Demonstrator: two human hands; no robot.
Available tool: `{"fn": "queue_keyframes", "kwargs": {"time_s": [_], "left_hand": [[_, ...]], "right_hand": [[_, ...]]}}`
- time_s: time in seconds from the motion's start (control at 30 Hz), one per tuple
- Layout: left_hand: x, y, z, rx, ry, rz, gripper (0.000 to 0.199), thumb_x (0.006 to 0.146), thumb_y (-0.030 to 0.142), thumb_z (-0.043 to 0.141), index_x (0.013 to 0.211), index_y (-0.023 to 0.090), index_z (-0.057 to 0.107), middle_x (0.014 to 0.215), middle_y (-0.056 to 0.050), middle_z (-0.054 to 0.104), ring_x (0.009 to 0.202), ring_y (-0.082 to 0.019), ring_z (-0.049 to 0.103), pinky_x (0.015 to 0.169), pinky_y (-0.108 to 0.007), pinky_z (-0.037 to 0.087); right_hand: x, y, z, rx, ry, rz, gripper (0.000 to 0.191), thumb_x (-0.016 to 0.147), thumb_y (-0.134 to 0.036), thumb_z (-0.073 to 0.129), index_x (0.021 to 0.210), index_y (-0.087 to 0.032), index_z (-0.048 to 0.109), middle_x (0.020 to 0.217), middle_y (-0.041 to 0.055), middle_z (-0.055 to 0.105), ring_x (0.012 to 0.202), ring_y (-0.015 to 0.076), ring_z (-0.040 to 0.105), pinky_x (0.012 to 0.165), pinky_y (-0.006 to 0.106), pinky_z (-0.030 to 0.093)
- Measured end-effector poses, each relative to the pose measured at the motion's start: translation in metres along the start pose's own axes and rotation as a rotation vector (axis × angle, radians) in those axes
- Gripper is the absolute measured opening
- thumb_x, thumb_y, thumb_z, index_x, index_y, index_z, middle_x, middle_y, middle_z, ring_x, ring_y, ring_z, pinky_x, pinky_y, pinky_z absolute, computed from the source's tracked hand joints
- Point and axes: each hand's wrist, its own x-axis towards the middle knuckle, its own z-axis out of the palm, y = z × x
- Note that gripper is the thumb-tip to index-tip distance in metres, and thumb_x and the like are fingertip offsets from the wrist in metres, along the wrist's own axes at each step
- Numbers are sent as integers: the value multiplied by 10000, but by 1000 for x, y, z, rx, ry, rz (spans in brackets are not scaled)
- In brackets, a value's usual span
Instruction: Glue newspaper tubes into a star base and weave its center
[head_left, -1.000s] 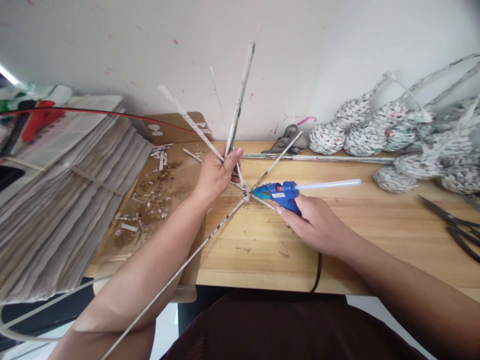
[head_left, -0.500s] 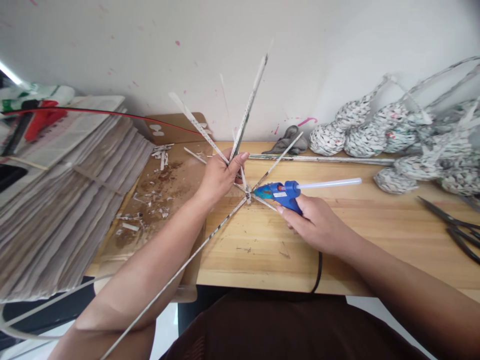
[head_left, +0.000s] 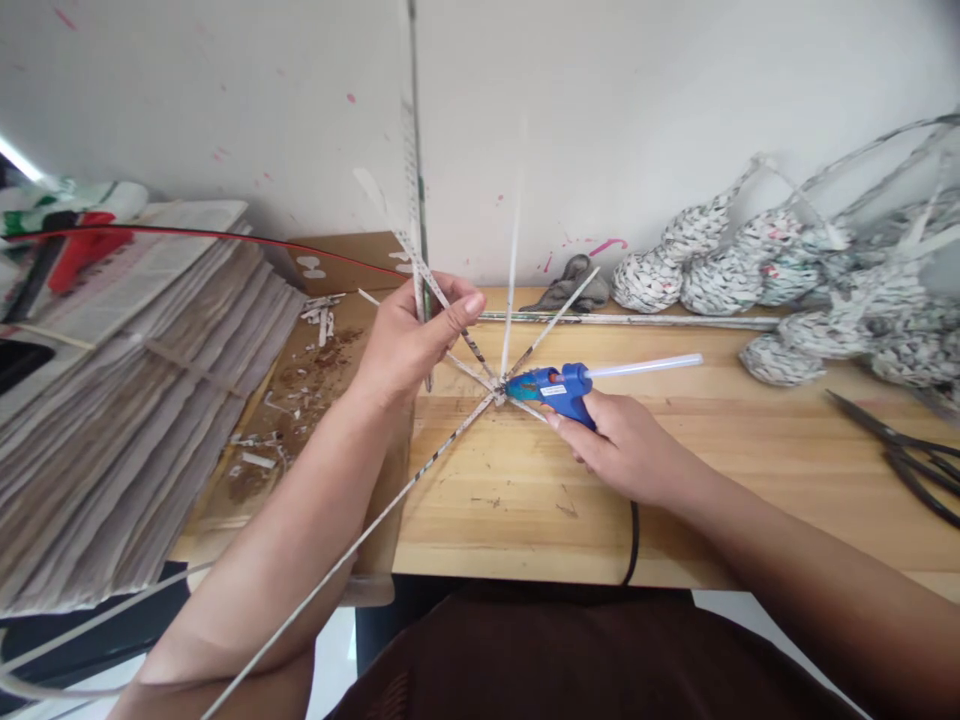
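Note:
In my right hand (head_left: 611, 445) is a blue hot glue gun (head_left: 568, 397) with a clear glue stick (head_left: 645, 367) out of its back. The nozzle meets the centre of a star of rolled newspaper sticks (head_left: 551, 338), whose arms spread in several directions. One long paper stick (head_left: 390, 497) runs from this centre toward me over my left forearm. My left hand (head_left: 420, 330) is closed, pinching upright paper sticks (head_left: 415, 170) between thumb and fingers. Another stick of the star slants past the left thumb; whether it is gripped too, I cannot tell.
A stack of folded newspaper (head_left: 187, 340) stands at left beside cardboard (head_left: 352, 420) strewn with paper scraps. Woven paper gourd shapes (head_left: 716, 265) line the wall at right, with black scissors (head_left: 911, 445) in front. A grey cloth (head_left: 574, 287) and long paper sticks (head_left: 645, 320) lie behind the star.
My left hand has moved left and slightly toward me, bringing the upright sticks away from the centre. One thin stick now stands apart near the nozzle. The glue gun has barely moved.

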Motion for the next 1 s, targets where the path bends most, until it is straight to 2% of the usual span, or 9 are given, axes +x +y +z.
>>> {"fn": "queue_keyframes", "kwargs": {"time_s": [0.13, 0.3, 0.4, 0.5, 0.6, 0.7, 0.77, 0.93, 1.0], "left_hand": [[-1, 2, 1, -45, -34, 41, 367, 740, 469, 692, 964, 183, 644, 829, -51, 680, 591, -114, 593, 513, -224, 462], [4, -8, 3, 87, 157, 142, 598, 681, 353, 764, 1222, 213, 551, 1154, -98, 649, 910, -187, 666, 737, -262, 533], [5, -12, 2, 199, 142, 46, 382, 763, 342, 682, 1096, 161, 631, 1021, -100, 693, 775, -182, 688, 705, -275, 534], [3, -14, 2, 201, -35, -122, 286, 841, 339, 574, 1006, 123, 664, 791, -80, 706, 595, -160, 665, 607, -278, 523], [2, -14, 3, 80, -236, -218, 321, 849, 308, 554, 1102, 130, 642, 842, -92, 720, 677, -164, 683, 577, -242, 502], [1, -10, 1, -44, -376, -224, 378, 853, 320, 545, 1189, 160, 614, 932, -105, 720, 732, -156, 671, 494, -196, 440], [0, -5, -2, -65, -496, -215, 373, 848, 349, 557, 1166, 172, 639, 818, -79, 715, 625, -129, 625, 472, -199, 422], [-6, 8, -5, 32, -1004, -249, 280, 800, 414, 618, 954, 211, 735, 644, -42, 668, 563, -130, 580, 504, -232, 452], [-7, 7, -4, 69, -1008, -229, 279, 791, 431, 626, 900, 199, 736, 661, -46, 668, 587, -135, 588, 512, -232, 451]], "right_hand": [[0, 1, 1, -7, 6, -6, 309, 927, -456, 416, 783, -195, 497, 690, 53, 666, 626, 185, 614, 588, 275, 369], [0, 2, 1, -35, 6, -7, 304, 929, -451, 414, 768, -200, 473, 687, 60, 670, 631, 191, 622, 589, 277, 371], [0, 2, 1, -47, 6, -12, 302, 927, -452, 414, 763, -202, 464, 680, 61, 670, 632, 196, 624, 588, 280, 372], [0, 0, 0, -47, 4, -8, 298, 927, -447, 411, 770, -201, 471, 677, 60, 669, 631, 196, 622, 589, 280, 374], [0, -1, 0, -41, 3, -13, 292, 928, -441, 411, 790, -196, 488, 692, 60, 670, 634, 194, 618, 590, 278, 375], [0, 0, 0, -28, -2, -22, 286, 928, -437, 413, 823, -191, 513, 712, 59, 672, 640, 193, 616, 592, 277, 377], [0, 0, 0, -24, 0, -20, 289, 925, -440, 415, 840, -188, 528, 712, 59, 673, 638, 194, 614, 592, 277, 379], [0, 0, 0, -1, -1, -29, 299, 925, -433, 414, 861, -180, 560, 694, 59, 666, 627, 195, 605, 595, 283, 388], [0, 0, 0, -4, 1, -22, 311, 924, -442, 414, 831, -181, 558, 686, 59, 660, 622, 194, 599, 592, 284, 387]]}}
